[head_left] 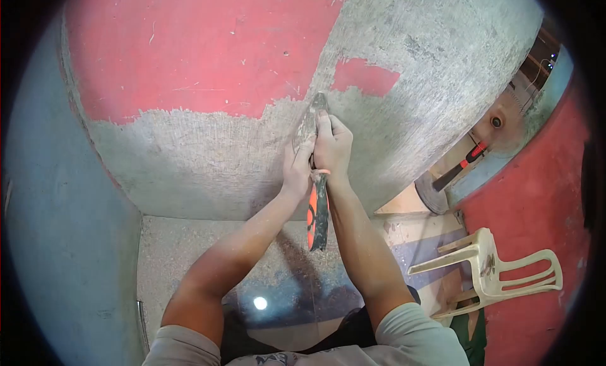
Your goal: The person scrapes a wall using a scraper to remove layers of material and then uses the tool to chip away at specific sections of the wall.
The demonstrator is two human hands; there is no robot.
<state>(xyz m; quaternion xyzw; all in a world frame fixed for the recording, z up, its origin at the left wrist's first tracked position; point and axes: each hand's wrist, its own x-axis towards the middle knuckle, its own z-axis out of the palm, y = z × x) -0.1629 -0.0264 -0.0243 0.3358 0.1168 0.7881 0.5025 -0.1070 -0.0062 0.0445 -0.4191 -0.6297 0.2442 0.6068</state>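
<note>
Both hands are closed on one dusty hand tool (319, 208) with an orange and black handle that hangs down below them. My left hand (298, 167) grips its metal part from the left. On the right side of the same part, my right hand (332, 145) is wrapped with its thumb pointing up. The tool's upper tip meets the wall (208, 170), close to the edge between red paint (202, 50) and bare grey surface. A small red patch (365, 77) lies just up and right of the tip. The fingers partly hide the blade.
At the lower right, a dirty white plastic chair (489, 271) stands near a red wall (536, 208). A red and black handled tool (464, 166) leans over a round grey object (431, 194). A blue wall (69, 208) rises on the left. Debris dots the floor (189, 252).
</note>
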